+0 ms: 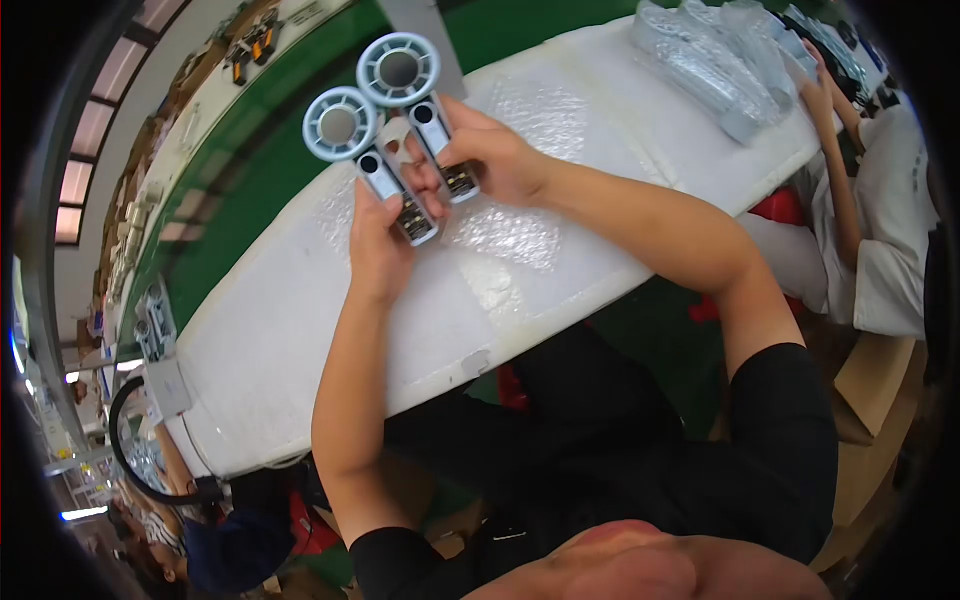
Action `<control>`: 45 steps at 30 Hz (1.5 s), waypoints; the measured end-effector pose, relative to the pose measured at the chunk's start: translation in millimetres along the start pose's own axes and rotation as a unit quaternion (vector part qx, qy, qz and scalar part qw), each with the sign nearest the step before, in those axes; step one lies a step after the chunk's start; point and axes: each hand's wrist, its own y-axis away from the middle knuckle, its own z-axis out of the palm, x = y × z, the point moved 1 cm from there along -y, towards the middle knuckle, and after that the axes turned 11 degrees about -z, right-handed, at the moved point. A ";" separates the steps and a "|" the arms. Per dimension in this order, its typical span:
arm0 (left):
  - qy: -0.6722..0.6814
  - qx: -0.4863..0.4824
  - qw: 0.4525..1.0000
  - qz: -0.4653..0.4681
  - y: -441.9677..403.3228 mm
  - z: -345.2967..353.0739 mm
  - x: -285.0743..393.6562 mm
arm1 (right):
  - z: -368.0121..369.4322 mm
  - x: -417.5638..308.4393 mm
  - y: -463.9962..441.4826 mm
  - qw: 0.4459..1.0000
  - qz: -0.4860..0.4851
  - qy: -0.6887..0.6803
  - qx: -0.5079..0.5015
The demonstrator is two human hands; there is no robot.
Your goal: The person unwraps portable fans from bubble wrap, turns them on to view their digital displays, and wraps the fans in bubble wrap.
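Note:
My left hand (pixel 383 240) is wrapped round the handle of a light blue device with a round fan-like head (pixel 340 124). A second device of the same look, its round head (pixel 399 69) slightly higher and to the right, is gripped in my right hand (pixel 492 150). Both handles point down and to the right, side by side, with dark panels facing up. The two heads are close together at the top. Below my hands, clear bubble wrap (pixel 505 235) lies on the white padded table (pixel 420 330).
Wrapped items in clear bubble plastic (pixel 715 65) lie at the table's far right, beside a person in light clothing (pixel 885 200). A grey box with a black hose (pixel 125 430) is at the left end. Other people sit at lower left. Shelving lines the upper left.

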 end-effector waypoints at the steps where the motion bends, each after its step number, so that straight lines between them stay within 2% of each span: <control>1: 0.005 -0.003 1.000 -0.004 -2.8 3.7 -2.5 | -2.0 -1.5 2.1 1.000 -0.002 -0.002 0.003; 6: -0.026 0.019 0.999 -0.001 -4.3 -9.1 -10.5 | -3.1 -1.2 5.1 0.999 -0.014 -0.035 0.023; 8: -0.014 0.052 0.998 -0.010 -2.7 -3.5 -9.1 | -6.1 2.7 2.4 0.997 -0.034 -0.063 -0.008; 11: -0.007 0.015 1.000 0.000 -3.7 2.1 -8.9 | -4.4 4.8 -0.3 0.995 -0.039 -0.091 0.001; 21: -0.044 0.040 0.998 0.032 -2.2 8.5 -4.8 | 1.3 -2.3 -1.1 0.996 -0.040 -0.084 0.004; 26: -0.033 0.024 0.999 0.022 -0.7 4.4 -5.1 | 1.3 1.9 -1.8 0.996 -0.062 -0.064 0.001; 42: -0.028 0.036 0.999 0.000 -0.5 1.6 -9.5 | -2.2 1.9 -1.3 0.998 -0.051 -0.040 0.008; 45: -0.024 0.010 1.000 0.005 -0.5 2.4 -9.6 | -2.6 1.8 -1.3 0.997 -0.054 -0.051 0.014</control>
